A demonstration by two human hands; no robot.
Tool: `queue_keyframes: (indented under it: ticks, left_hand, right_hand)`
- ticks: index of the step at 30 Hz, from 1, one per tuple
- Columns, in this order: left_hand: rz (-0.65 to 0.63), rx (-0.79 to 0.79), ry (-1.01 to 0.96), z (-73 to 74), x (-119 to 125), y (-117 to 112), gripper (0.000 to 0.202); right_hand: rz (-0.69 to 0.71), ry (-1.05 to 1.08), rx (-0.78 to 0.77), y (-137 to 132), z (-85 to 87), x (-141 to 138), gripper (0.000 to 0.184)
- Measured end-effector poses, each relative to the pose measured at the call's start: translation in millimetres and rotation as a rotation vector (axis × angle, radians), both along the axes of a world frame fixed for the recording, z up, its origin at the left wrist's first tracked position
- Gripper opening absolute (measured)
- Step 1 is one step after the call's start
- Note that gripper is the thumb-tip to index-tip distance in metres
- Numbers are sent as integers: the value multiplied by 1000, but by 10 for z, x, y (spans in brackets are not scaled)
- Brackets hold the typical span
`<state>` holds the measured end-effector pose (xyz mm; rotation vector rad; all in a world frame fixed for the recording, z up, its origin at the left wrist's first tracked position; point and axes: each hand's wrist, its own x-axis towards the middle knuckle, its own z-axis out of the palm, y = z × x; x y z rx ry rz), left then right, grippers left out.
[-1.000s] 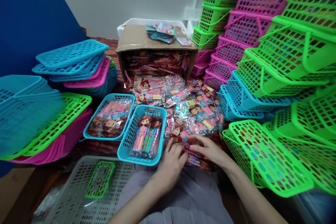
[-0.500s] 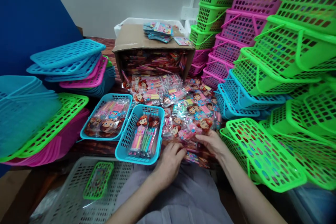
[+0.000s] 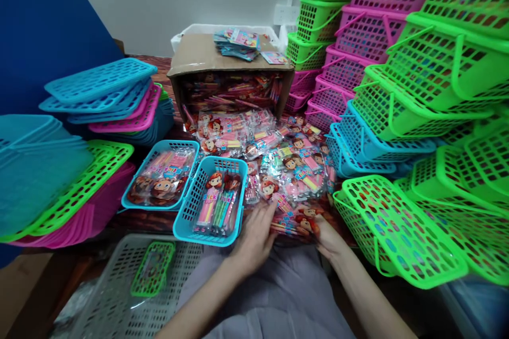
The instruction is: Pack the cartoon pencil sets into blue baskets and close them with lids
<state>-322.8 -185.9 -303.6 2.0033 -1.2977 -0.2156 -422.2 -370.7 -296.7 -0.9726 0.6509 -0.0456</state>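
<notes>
A small stack of candy-stick packets [image 3: 293,222] with a cartoon girl's head printed on them lies level between my hands at the table's front edge. My right hand [image 3: 328,235] grips its right end, fingers partly hidden behind it. At its left end is my left hand [image 3: 254,233], fingers bent against the packets and partly hidden. A blue basket [image 3: 185,230] just left of my left hand holds several packets [image 3: 218,206] side by side. Another blue basket [image 3: 131,193] farther left holds more packets. A loose pile of packets [image 3: 298,156] spreads beyond my hands.
A cardboard box [image 3: 191,53] on its side opens toward me, full of packets, with cards [image 3: 238,45] on top. Filled green baskets [image 3: 397,111] and pink baskets [image 3: 361,26] tower on the right. Lids [image 3: 103,82] and nested baskets stand left. A grey crate [image 3: 107,286] sits below.
My right hand has come down toward me with packets, away from the pile. The packets now lie between both hands, and my left hand has moved against their left end.
</notes>
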Motion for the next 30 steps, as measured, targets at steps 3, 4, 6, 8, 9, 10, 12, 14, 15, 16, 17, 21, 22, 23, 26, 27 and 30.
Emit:
queue_keyframes:
  ticks: [3,4,6,8,9,10,12,14,15,16,17,21,22,23,26,27,30]
  left_hand:
    - [-18,84,-31,86,23,1,51]
    - [-23,110,-43,121,22,3,46]
    - [-29,148,-62,187,9,9,42]
    - [-38,173,-81,235,-14,19,42]
    - [-37,181,-89,252,-26,25,39]
    - [-35,187,-91,264,-38,31,36]
    - [-30,194,-92,277,-57,35,26]
    - [-34,194,-110,278,-67,31,21]
    - [-44,193,-127,274,-69,26,22]
    - [-57,191,-145,268,-68,21,25]
    - [-70,192,-160,259,-66,16,29]
    - [-99,236,-206,227,-52,15,33]
    - [-97,245,-221,228,-51,17,32]
    - [-92,257,-235,233,-52,20,32]
    - [-61,327,-236,270,-65,25,26]
    - [-49,360,-229,284,-71,25,24]
    - [-26,417,-239,307,-88,29,25]
  right_hand:
    - [125,-15,-110,-81,138,-39,33]
    - [141,-41,-169,-127,201,-69,35]
    - [146,-115,-312,-227,336,-145,47]
    - [182,-149,-470,-307,458,-217,57]
    - [227,-133,-559,-331,501,-242,56]
    - [283,-100,-658,-342,526,-258,49]
    - [371,-15,-868,-328,516,-258,29]
    - [432,53,-1031,-283,438,-231,26]
    - [470,70,-1081,-260,389,-213,30]
    - [517,74,-1114,-242,343,-195,34]
    - [571,67,-1134,-235,309,-175,38]
    - [643,29,-1149,-312,339,-35,53]
    - [613,35,-1166,-334,381,32,53]
    - [579,53,-1200,-345,428,114,51]
    - [583,170,-1412,-285,552,408,37]
    - [640,216,-1489,-246,582,504,32]
    - [787,309,-1615,-174,651,733,24]
